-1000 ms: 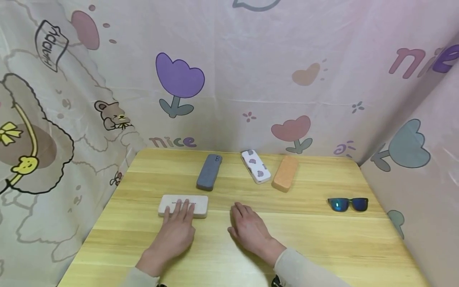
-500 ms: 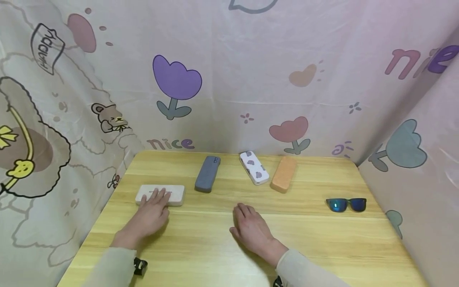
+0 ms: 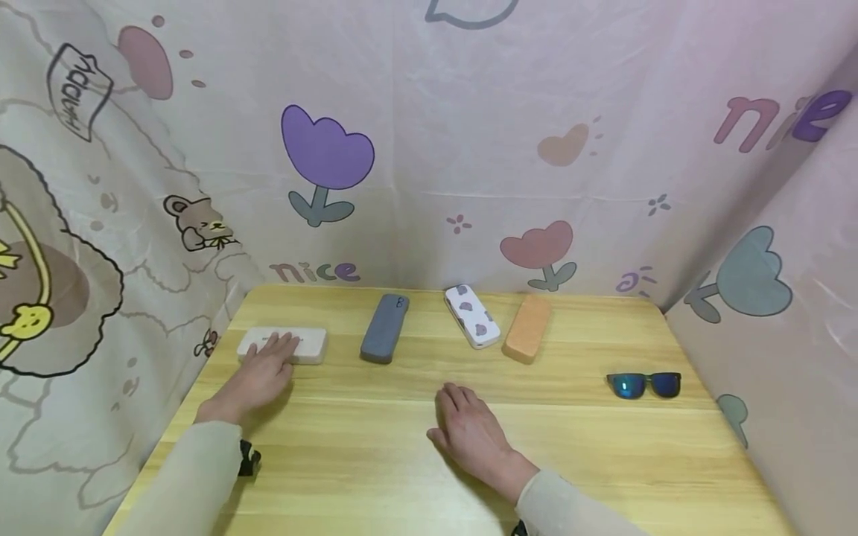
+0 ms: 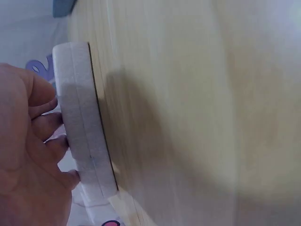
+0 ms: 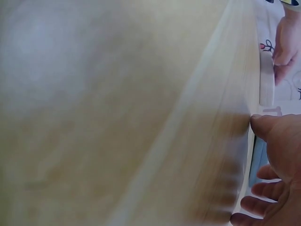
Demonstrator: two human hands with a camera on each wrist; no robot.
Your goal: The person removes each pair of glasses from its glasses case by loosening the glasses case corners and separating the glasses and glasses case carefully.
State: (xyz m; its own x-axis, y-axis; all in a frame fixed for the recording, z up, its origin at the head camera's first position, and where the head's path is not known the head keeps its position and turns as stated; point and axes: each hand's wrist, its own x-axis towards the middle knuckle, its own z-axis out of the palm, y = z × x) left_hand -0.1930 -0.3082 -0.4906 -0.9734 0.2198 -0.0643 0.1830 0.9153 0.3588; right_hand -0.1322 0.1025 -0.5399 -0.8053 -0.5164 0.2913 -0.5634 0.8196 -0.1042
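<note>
A white glasses case [image 3: 311,345] with small print on its lid lies at the left of the table. My left hand [image 3: 264,372] rests its fingertips on the top of it. In the left wrist view the case [image 4: 83,122] shows its long side with a seam, and the fingers touch its upper face without curling round it. My right hand [image 3: 472,435] rests on the table near the middle, fingers relaxed and holding nothing. The right wrist view shows this hand [image 5: 282,165] with its fingertips down at the wood.
Along the back lie a grey-blue glasses case [image 3: 385,328], a white case with bear prints [image 3: 472,316] and an orange case [image 3: 527,328]. Sunglasses with blue lenses [image 3: 645,385] lie at the right. Printed cloth [image 3: 429,149] hangs round the wooden table [image 3: 375,476].
The white glasses case has slid left and toward the back of the table under my left hand. My right hand stays in place. The view has shifted slightly.
</note>
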